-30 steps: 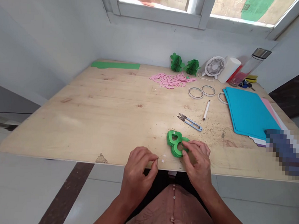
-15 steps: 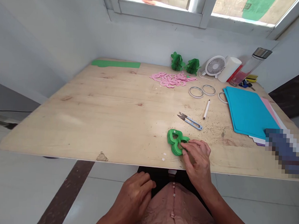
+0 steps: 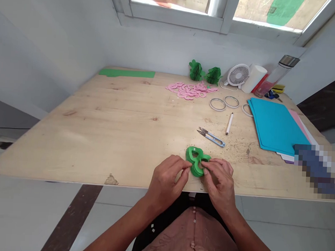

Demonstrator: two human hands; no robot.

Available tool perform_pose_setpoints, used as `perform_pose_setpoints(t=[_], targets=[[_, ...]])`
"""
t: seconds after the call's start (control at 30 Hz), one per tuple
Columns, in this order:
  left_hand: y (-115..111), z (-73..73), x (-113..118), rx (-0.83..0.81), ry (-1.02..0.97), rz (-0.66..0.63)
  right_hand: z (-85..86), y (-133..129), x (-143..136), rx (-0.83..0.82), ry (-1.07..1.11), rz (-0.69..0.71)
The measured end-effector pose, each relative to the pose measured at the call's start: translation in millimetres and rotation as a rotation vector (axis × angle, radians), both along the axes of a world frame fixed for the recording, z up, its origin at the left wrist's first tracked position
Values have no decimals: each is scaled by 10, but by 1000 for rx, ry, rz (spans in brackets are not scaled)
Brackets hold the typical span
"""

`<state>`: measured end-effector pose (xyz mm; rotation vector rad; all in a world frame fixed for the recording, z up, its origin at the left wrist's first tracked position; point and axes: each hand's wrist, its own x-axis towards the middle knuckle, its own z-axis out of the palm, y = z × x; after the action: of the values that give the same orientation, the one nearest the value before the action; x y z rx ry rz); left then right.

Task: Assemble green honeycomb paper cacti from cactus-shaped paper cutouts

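A stack of green paper cutouts [image 3: 195,171] with rounded lobes and openings lies near the table's front edge, a small white square on its upper part. From the right, my right hand [image 3: 220,179] pinches the stack, fingertips at its lower right opening. My left hand [image 3: 169,177] is at the stack's left side, thumb and forefinger drawn together at its edge; whether anything is between those fingertips is too small to tell. Just beyond the stack lie thread snips [image 3: 211,137] with blue handles, their blades pointing left.
Behind are a white pen [image 3: 229,123], tape rolls [image 3: 217,104], pink paper cutouts [image 3: 189,90] and two green paper figures [image 3: 196,71]. A small fan [image 3: 238,75] and a bottle [image 3: 275,76] stand at the back right. Blue sheets [image 3: 277,126] lie at right.
My left hand has risen from my lap to the left side of the green stack, its fingertips now together. My right hand keeps its hold. The view has shifted slightly.
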<state>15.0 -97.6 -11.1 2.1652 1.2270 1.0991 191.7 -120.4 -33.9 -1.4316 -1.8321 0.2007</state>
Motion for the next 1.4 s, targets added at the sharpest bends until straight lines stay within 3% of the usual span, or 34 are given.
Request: perform_pose_setpoints(t=[0.2,0.67,0.87,1.03,1.23,1.4], targets=[[37,-161,88,59,179,29,-25,12,9,-36,44,-41],[4,-294,146,30,107,3,-21,16,45,-66,120,32],[1,-267,124,12,87,-5,-5,9,44,-83,113,24],[112,-162,94,-2,47,78,-17,-1,33,-132,189,-53],[310,-96,171,-73,195,125,4,47,36,-171,154,-90],[303,-135,196,-88,256,128,59,220,80,-182,30,-54]])
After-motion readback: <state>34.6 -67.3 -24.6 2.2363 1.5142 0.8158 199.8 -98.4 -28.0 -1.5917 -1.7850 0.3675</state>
